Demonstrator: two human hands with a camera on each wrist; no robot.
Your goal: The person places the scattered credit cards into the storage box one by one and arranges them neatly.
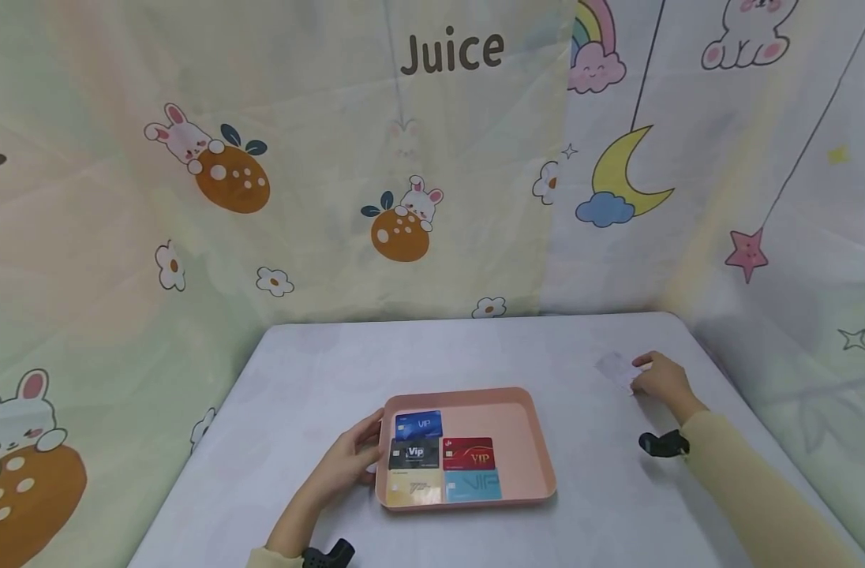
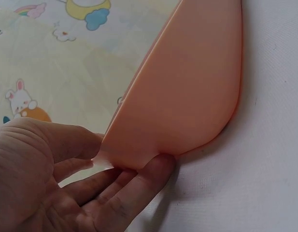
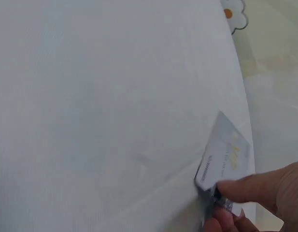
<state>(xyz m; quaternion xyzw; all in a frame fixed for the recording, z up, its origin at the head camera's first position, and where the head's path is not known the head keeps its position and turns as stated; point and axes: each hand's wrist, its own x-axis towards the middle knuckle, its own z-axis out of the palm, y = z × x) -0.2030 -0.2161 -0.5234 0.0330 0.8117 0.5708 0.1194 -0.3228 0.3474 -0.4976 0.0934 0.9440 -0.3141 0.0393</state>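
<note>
A pink tray [image 1: 523, 446] lies on the white table, with several cards in its left part: a blue VIP card [image 1: 418, 425], a black Vip card [image 1: 414, 454], a red VIP card [image 1: 468, 454], a gold card [image 1: 413, 489] and a teal VIP card [image 1: 473, 486]. At the tray's left edge, my left hand [image 1: 343, 461] grips the wall [image 2: 182, 82], fingers against its underside. My right hand [image 1: 663, 384], over the table's far right, pinches a silver-white card [image 3: 226, 157] between thumb and fingers. The card is tilted; a dark, blurred patch shows by its lower edge.
The white table [image 1: 319, 371] ends at a printed cloth backdrop [image 1: 319, 158] behind and at both sides. A black wrist strap [image 1: 664, 444] sits on the right wrist, another dark strap [image 1: 329, 554] on the left.
</note>
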